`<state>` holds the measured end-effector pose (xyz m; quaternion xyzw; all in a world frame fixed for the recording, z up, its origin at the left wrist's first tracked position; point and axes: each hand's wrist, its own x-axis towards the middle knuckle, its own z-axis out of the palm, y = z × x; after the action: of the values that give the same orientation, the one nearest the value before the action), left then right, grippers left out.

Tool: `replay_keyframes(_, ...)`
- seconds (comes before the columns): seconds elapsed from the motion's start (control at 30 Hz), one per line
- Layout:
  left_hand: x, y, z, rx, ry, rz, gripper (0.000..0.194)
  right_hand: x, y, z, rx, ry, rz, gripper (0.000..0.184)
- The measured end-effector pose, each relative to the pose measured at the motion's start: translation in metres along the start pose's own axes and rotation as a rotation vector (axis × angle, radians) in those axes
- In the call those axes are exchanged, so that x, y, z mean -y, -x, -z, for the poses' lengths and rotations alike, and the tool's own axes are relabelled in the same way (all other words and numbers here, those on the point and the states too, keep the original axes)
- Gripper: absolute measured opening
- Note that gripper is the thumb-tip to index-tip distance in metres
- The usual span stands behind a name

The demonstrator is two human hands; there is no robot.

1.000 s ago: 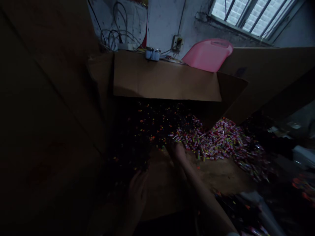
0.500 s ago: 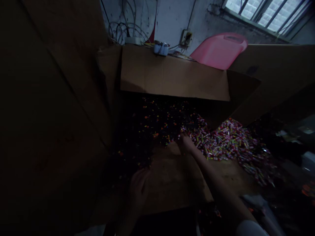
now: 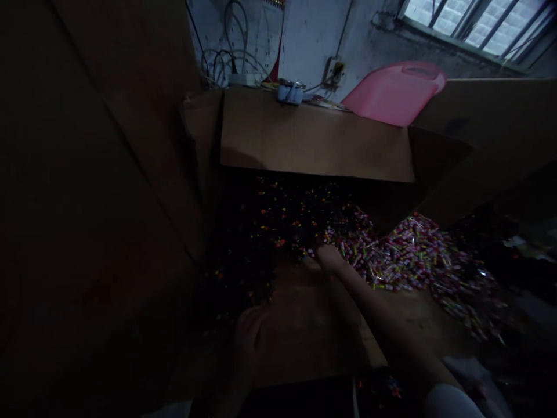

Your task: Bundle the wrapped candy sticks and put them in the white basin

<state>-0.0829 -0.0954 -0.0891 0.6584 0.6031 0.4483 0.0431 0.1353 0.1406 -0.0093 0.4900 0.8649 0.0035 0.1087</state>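
Cardboard flap (image 3: 317, 142) overhanging heap (image 3: 281, 223), pink container (image 3: 395, 93) behind, left hand (image 3: 250, 332), right hand (image 3: 329, 259) beside bright pieces (image 3: 413, 255), fingers' state indiscernible.

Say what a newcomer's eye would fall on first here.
The barred window at top right is the brightest patch, with a pink plastic container below and left of it, at the top edge of the cardboard flap. Lower down, a heap of small shiny pieces, mostly red and white, spreads to the right of the right hand, near a dark heap flecked with orange.
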Motion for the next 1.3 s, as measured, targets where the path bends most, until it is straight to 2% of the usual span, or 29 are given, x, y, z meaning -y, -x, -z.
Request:
replay_keyframes(0.23, 0.006, 0.000, 0.000, -0.007, 0.004, 0.000, 0.035, 0.009, -0.002, 0.001, -0.077, -0.018, 0.015, 0.035)
replay_keyframes(0.4, 0.008, 0.001, -0.001, 0.005, -0.017, 0.032, 0.033, 0.010, -0.010, 0.002, -0.061, -0.095, -0.009, 0.031)
replay_keyframes(0.57, 0.008, -0.002, -0.001, -0.018, -0.045, 0.055, 0.030, 0.010, -0.012, 0.002, -0.042, -0.292, -0.057, 0.029)
replay_keyframes(0.67, 0.008, -0.006, -0.001, -0.017, -0.047, 0.025, 0.030, 0.006, -0.005, 0.000, -0.136, -0.499, -0.111, 0.028)
replay_keyframes(0.77, 0.006, -0.010, -0.001, -0.027, -0.052, 0.000, 0.026, -0.010, 0.012, -0.004, -0.321, -0.769, -0.197, 0.029)
replay_keyframes(0.9, 0.001, -0.014, 0.001, -0.025, -0.073, -0.031, 0.025, -0.056, 0.052, -0.013, -0.555, -1.160, -0.394, 0.030)
replay_keyframes(1.0, -0.002, -0.016, 0.002, -0.020, -0.092, -0.061, 0.024, -0.093, 0.091, -0.022, -0.639, -1.384, -0.532, 0.028)
replay_keyframes(1.07, -0.003, -0.018, 0.003, -0.029, -0.103, -0.076, 0.024, -0.108, 0.114, -0.027, -0.656, -1.484, -0.594, 0.026)
replay_keyframes(1.17, -0.003, -0.018, 0.002, -0.051, -0.110, -0.089, 0.024, -0.109, 0.134, -0.036, -0.623, -1.502, -0.678, 0.024)
replay_keyframes(1.3, -0.001, -0.017, 0.000, -0.042, -0.091, -0.095, 0.024, -0.084, 0.132, -0.046, -0.525, -1.330, -0.777, 0.023)
